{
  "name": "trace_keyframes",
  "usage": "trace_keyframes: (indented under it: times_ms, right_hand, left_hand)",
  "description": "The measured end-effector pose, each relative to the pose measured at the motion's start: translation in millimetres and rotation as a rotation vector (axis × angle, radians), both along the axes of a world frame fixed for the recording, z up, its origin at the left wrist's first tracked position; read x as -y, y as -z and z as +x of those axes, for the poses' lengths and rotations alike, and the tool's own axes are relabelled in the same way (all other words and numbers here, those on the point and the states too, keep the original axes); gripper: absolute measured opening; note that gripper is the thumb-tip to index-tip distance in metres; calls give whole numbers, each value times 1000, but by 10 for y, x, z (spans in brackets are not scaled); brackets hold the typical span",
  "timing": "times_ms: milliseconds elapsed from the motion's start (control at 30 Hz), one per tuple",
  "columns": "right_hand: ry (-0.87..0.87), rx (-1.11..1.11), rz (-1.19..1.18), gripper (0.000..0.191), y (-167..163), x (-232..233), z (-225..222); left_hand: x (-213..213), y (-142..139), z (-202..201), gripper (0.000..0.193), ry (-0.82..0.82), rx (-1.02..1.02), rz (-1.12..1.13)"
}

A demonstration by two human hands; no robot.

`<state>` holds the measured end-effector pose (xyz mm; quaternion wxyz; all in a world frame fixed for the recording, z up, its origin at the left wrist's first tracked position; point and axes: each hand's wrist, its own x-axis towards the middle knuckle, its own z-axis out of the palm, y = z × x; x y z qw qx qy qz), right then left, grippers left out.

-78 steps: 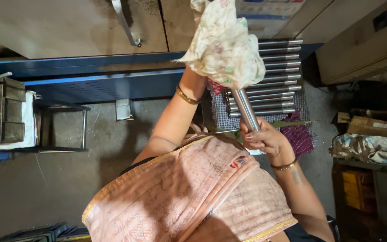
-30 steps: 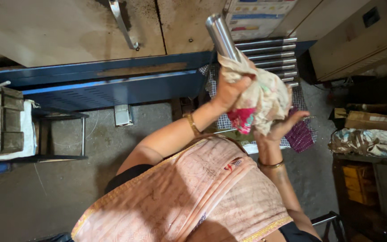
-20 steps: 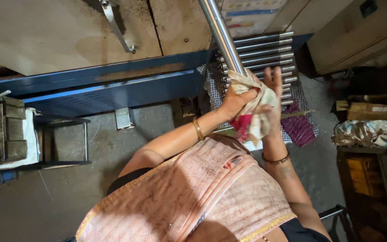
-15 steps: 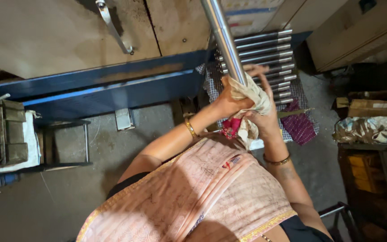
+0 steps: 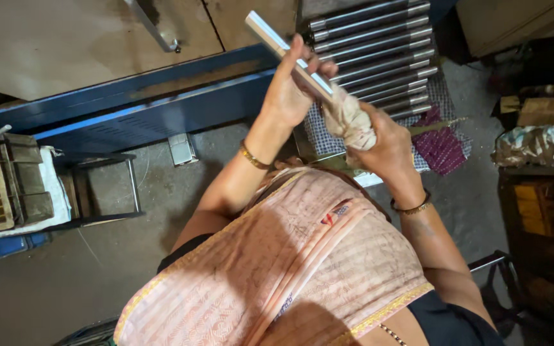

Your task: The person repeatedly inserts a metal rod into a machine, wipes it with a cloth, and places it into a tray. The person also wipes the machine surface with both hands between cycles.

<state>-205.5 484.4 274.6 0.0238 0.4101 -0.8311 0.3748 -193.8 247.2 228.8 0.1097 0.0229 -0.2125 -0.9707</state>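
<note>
Brown cardboard box (image 5: 549, 110) at right edge, flat and tan. Crinkled plastic-wrapped bundle (image 5: 540, 144) just below, touching it. Yellow cartons (image 5: 533, 208) stacked lower down, in shadow. No screens or signs.

Upper right I see a row of metal rods (image 5: 379, 48) laid side by side on a checked cloth (image 5: 328, 131), with a purple patterned cloth (image 5: 442, 148) just beside it. A blue metal frame (image 5: 149, 102) runs across the upper left under a pale worktop (image 5: 65, 45); at the left edge, a crate of dark blocks (image 5: 8, 182) sits next to a small metal stand (image 5: 107, 192) on the concrete floor (image 5: 46, 282). Far right I note a crumpled bag (image 5: 540, 144) above a yellow box (image 5: 533, 208).
</note>
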Motion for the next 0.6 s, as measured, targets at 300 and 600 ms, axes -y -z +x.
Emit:
trace_keyframes:
  times_ms: [300,600]
  right_hand:
    - [-312,1465,-145,61,376,-417,-242]
    - [-62,380,128,67,89,-250,24]
  left_hand:
    - [-159,-194,263,46,-35,-103,74]
    - [-65,-528,279,37,-186,-133,9]
